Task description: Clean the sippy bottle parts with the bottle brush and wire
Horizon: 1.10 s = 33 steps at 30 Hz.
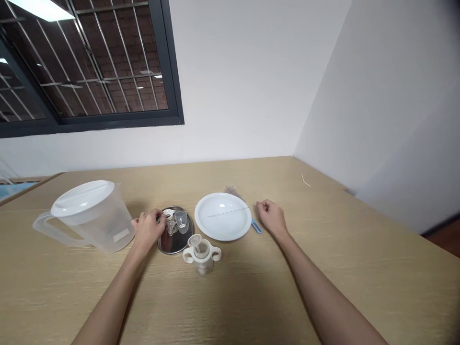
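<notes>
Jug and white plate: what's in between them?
The left hand, then the metal tray with small parts on it; the head view shows this.

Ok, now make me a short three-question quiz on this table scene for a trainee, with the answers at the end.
1. Multiple choice: what stands to the left of the round metal tray?
a) a kettle
b) a lidded pitcher
c) a lamp

2. True or false: the white plate is stacked on top of the metal tray.

3. Short answer: which hand has its fingers at the tray?

Key:
1. b
2. False; the plate is to the right of the tray.
3. The left hand; the right hand is just right of the plate.
</notes>
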Motion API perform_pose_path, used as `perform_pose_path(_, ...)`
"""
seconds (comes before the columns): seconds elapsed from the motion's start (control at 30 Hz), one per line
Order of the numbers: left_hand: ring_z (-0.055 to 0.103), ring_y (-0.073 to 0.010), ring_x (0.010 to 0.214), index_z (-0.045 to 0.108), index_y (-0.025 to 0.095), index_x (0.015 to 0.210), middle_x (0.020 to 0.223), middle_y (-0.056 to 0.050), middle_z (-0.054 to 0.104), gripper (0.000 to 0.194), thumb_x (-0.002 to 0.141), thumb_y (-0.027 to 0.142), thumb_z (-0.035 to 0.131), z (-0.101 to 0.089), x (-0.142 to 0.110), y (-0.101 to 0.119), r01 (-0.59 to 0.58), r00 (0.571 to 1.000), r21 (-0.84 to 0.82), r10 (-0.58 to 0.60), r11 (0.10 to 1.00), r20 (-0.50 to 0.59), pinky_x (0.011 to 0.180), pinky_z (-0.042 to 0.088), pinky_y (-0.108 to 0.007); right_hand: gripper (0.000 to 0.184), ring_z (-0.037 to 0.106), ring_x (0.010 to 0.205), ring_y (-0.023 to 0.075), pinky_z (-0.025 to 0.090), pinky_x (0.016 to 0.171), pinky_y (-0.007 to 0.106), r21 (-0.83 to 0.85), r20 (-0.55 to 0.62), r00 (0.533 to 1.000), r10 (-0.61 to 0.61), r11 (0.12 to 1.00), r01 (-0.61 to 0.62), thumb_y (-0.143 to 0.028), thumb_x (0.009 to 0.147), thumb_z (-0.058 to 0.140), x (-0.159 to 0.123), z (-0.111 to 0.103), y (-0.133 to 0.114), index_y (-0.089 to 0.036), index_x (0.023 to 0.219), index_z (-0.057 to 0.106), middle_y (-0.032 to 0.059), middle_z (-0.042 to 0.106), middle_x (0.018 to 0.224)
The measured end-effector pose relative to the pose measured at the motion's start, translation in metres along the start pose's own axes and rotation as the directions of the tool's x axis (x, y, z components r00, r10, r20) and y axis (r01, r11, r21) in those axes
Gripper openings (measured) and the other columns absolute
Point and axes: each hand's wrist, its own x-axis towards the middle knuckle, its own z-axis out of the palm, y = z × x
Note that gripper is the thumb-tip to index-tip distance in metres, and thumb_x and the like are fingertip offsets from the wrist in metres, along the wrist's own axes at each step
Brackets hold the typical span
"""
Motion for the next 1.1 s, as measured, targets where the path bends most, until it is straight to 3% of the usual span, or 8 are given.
perform_pose_path(0.17,0.054,-0.0336,0.109,0.066,0.024,0.107,0.115,-0.011,0.070,0.031,0.090,0.036,0.043,0.007,0.002,-0.006,-0.013,0.999,0.043,0.012,0.999,0.031,0.087,0.033,-0.047,0.037,0.045,0.054,0.0144,0.028,0.055,0.026,0.005,-0.004,1.000,-0.005,1.000,0.005,-0.048,0.085,0.044,0.000,0.000,0.000,-0.021,0.060,0.050,-0.0007,0.050,0.054)
perform_pose_path(0.37,0.049,-0.0327,0.117,0.060,0.027,0.121,0.128,-0.009,0.064,0.036,0.091,0.033,0.041,0.014,0.006,-0.013,-0.080,0.991,-0.036,0.084,0.996,0.108,0.089,0.033,-0.047,0.038,0.045,0.054,0.0147,0.027,0.055,0.027,0.007,0.001,1.000,-0.009,1.000,0.009,-0.049,0.086,0.043,0.000,0.000,0.000,-0.021,0.060,0.050,-0.0005,0.050,0.054)
perform_pose_path(0.6,0.046,-0.0336,0.116,0.056,0.033,0.127,0.125,-0.007,0.064,0.041,0.088,0.033,0.043,0.012,0.008,-0.019,-0.091,0.985,-0.034,0.095,0.995,0.144,0.091,0.030,-0.050,0.037,0.045,0.054,0.0149,0.027,0.055,0.027,0.004,0.006,1.000,-0.002,1.000,0.002,-0.049,0.085,0.044,0.000,0.001,0.000,-0.021,0.061,0.051,-0.0004,0.051,0.054)
perform_pose_path(0.8,0.043,-0.0343,0.116,0.045,0.039,0.142,0.126,-0.011,0.050,0.063,0.079,0.030,0.049,0.014,0.009,-0.018,-0.129,0.971,0.100,0.105,0.987,0.215,0.093,0.032,-0.049,0.037,0.045,0.054,0.0149,0.028,0.055,0.027,0.008,0.010,1.000,-0.005,1.000,0.005,-0.048,0.085,0.044,0.000,0.000,-0.001,-0.021,0.060,0.051,-0.0006,0.051,0.054)
perform_pose_path(1.0,0.040,-0.0346,0.119,0.058,0.037,0.128,0.130,-0.010,0.048,0.048,0.081,0.035,0.047,0.010,0.009,-0.013,-0.151,0.971,0.117,0.124,0.982,0.206,0.097,0.029,-0.051,0.038,0.045,0.054,0.0151,0.030,0.055,0.026,0.017,-0.014,1.000,-0.005,1.000,0.005,-0.050,0.084,0.044,-0.001,-0.001,-0.002,-0.021,0.061,0.051,-0.0008,0.049,0.053)
perform_pose_path(1.1,0.041,-0.0349,0.118,0.053,0.036,0.132,0.134,-0.010,0.049,0.055,0.077,0.036,0.051,0.007,0.009,-0.014,-0.172,0.969,0.098,0.151,0.980,0.196,0.096,0.031,-0.050,0.038,0.045,0.054,0.0149,0.030,0.056,0.026,0.016,-0.020,1.000,-0.008,1.000,0.009,-0.051,0.084,0.044,-0.001,-0.001,-0.001,-0.022,0.060,0.050,-0.0015,0.048,0.052)
